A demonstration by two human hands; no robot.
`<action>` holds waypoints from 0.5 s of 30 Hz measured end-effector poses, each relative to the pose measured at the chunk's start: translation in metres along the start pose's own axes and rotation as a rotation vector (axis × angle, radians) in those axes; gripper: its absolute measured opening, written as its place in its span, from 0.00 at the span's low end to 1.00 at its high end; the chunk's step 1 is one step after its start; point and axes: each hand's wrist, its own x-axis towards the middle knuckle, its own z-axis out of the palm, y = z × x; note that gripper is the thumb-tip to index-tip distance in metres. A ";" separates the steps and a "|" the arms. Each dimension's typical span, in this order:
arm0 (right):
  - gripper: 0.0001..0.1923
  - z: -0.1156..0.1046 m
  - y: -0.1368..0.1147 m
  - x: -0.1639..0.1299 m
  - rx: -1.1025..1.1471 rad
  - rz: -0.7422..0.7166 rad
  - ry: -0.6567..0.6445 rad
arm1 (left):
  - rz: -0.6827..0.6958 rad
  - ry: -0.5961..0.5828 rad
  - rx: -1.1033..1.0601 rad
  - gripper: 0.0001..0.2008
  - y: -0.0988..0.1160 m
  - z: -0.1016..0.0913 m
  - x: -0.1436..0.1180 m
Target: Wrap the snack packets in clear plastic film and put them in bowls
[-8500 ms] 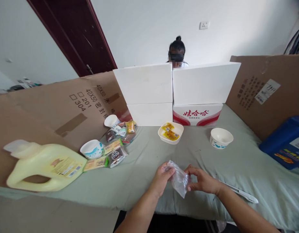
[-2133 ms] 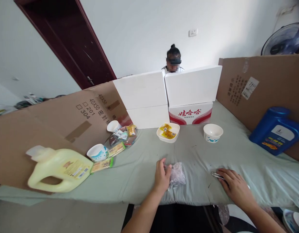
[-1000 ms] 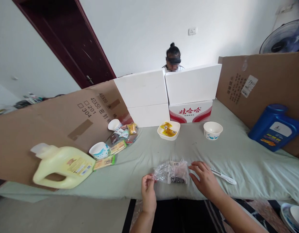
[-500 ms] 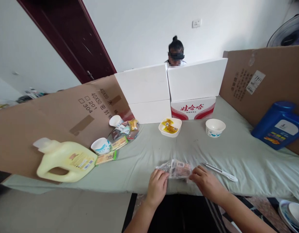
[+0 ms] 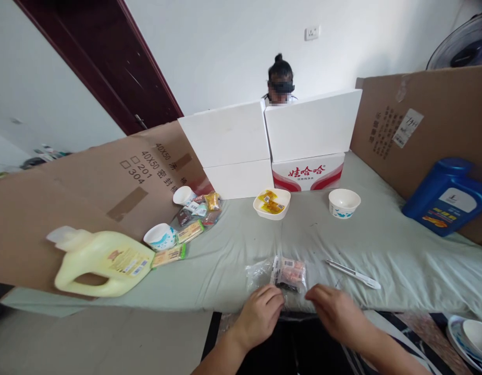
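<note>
Hands — left hand [image 5: 260,315] and right hand [image 5: 334,312], loosely curled, empty — are set beside one clear bag [image 5: 277,272]; one knife [image 5: 353,274] and three bowls are counted.

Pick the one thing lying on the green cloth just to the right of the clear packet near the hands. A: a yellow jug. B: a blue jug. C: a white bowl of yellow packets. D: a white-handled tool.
D: the slim white-handled tool lies flat on the cloth right of the clear packet; the jugs and bowls sit farther off.
</note>
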 end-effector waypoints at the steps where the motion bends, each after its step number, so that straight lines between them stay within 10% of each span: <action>1: 0.17 0.010 -0.006 0.005 -0.040 -0.006 -0.061 | 0.029 0.028 -0.002 0.13 0.000 0.004 0.008; 8: 0.11 0.041 -0.006 0.013 -0.190 0.082 -0.165 | -0.059 -0.078 0.123 0.30 -0.024 0.024 0.040; 15: 0.17 0.035 0.034 0.028 -0.240 0.037 0.252 | -0.109 -0.063 0.001 0.27 -0.044 0.024 0.053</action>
